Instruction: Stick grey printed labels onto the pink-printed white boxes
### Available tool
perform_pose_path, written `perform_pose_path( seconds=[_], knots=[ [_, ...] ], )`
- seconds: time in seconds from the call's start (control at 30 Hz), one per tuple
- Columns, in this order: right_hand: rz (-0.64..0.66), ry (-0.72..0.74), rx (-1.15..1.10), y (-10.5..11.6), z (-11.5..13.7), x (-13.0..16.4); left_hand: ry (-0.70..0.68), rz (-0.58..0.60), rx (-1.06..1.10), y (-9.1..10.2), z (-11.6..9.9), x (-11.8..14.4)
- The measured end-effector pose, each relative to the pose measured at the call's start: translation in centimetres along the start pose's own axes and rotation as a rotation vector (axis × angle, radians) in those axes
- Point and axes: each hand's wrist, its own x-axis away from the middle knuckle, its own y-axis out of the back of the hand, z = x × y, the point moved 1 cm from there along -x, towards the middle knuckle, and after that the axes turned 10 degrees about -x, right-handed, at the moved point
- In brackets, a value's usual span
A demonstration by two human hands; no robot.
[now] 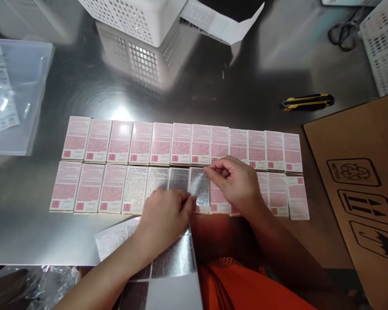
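Pinching the top edge of a silvery label [199, 186] between thumb and forefinger, the right hand [234, 183] kept its fingers closed on that thin strip, while the left hand [164, 215] lay palm-down with its fingers pressed flat against the label's lower left corner, nearly shut — whether it gripped anything I could not tell. Under the fingertips the label sat on one box in the near row of pink boxes [90, 188], which lay face-up, edge to edge; just left of the fingers three boxes [157, 183] in that row already carried grey or white printed labels. Beyond the knuckles ran the far row of pink boxes [181, 144], touching the near row. Beneath the left wrist a sheet of labels [176, 258] hung over the edge of the steel table [213, 86]. Farther out from the right hand lay a yellow utility knife [307, 101] and a brown cardboard carton [358, 185]; well beyond both hands stood a white perforated basket [132, 17], and far to the left — a clear plastic tray [19, 94].
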Motion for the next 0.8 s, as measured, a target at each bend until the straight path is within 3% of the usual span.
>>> perform_pose_path(
  seconds=[0.8],
  knots=[
    [0.014, -0.006, 0.027, 0.01, 0.29, 0.01, -0.01, 0.02, 0.014, 0.05, 0.0, -0.37]
  ],
)
